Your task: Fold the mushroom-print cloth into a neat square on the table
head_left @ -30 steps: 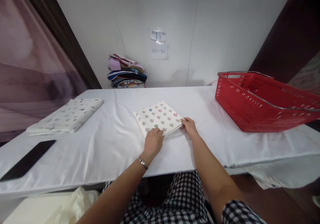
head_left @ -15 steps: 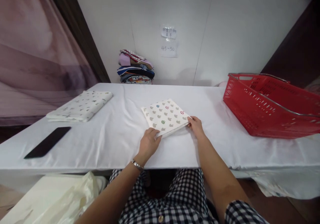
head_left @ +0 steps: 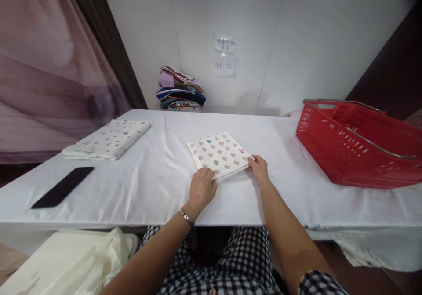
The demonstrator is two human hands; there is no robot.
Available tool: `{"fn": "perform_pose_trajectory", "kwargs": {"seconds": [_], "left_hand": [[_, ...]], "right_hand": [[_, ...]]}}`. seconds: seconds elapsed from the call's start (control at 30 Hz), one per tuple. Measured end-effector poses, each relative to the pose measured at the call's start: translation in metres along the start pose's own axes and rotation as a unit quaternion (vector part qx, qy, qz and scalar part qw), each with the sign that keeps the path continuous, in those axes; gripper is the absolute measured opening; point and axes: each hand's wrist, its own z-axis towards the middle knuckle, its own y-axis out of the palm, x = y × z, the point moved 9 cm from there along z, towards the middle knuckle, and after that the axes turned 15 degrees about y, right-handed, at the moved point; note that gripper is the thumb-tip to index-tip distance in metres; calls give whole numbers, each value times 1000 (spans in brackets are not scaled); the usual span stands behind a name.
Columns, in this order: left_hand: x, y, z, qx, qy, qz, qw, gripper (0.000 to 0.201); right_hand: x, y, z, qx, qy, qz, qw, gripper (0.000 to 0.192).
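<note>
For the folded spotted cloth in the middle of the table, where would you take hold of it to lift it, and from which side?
Probably the near edge of the folded spotted cloth, approached from the person's side. It lies flat on the white table with its layered edge facing the person. The left hand and right hand already rest at that edge's two corners.

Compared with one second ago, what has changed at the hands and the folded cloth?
Very little. The left hand has closed a bit more over the near corner of the folded patterned cloth; the right hand stays at its right corner. The cloth has not been lifted or unfolded. The seeming shift of the red basket, phone and second folded cloth comes from the head camera turning.
</note>
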Motion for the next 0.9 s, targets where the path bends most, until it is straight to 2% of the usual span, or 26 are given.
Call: {"fn": "perform_pose_trajectory", "kwargs": {"seconds": [0.13, 0.2, 0.3, 0.4, 0.5, 0.6, 0.67, 0.8, 0.9], "left_hand": [[9, 8, 1, -2, 48, -23, 999, 29], [9, 13, 0, -6, 49, -28, 998, 30], [2, 11, -1, 17, 37, -70, 997, 23], [-19, 3, 2, 72, -21, -140, 987, 18], [-54, 1, 3, 112, -127, -171, 971, 19], [-84, 15, 1, 80, -235, -184, 951, 34], [-98, 25, 0, 61, -289, -196, 935, 44], [-103, 37, -4, 67, -346, -230, 907, 53], [-81, 46, -14, 78, -352, -283, 889, 57]], "right_hand": [[-4, -3, -3, 20, -35, -68, 997, 31], [-8, -5, -6, 38, -63, -101, 992, 32], [-11, -7, -9, 60, -89, -128, 986, 42], [-8, -4, -8, 47, -84, -147, 984, 49], [-6, -1, -7, 26, -71, -169, 983, 48], [-6, 2, -8, 11, -72, -191, 979, 47], [-6, 2, -8, 11, -77, -195, 978, 47], [-2, 2, -3, 16, -80, -177, 981, 48], [-2, -6, 2, 52, -86, -142, 985, 52]]}}
